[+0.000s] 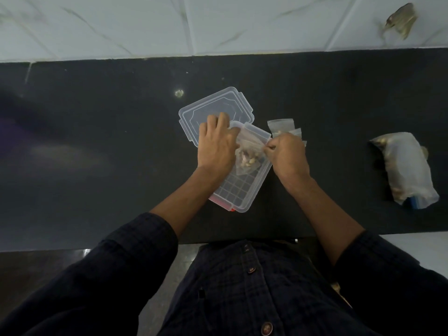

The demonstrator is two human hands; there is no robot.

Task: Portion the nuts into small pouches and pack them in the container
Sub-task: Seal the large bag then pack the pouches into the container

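While both hands meet over the clear container (238,190), the right hand (289,154) pinches the top edge of a small pouch (248,154) of nuts with curled fingers (271,148); the left hand (217,144) holds its other side, fingers bent around it. At 12 o'clock of the container lies its lid (215,107); filled pouches (283,128) sit at 2 o'clock, a large nut bag (407,170) at 3, all on a black countertop (97,141) below white marbled tiles (145,25)
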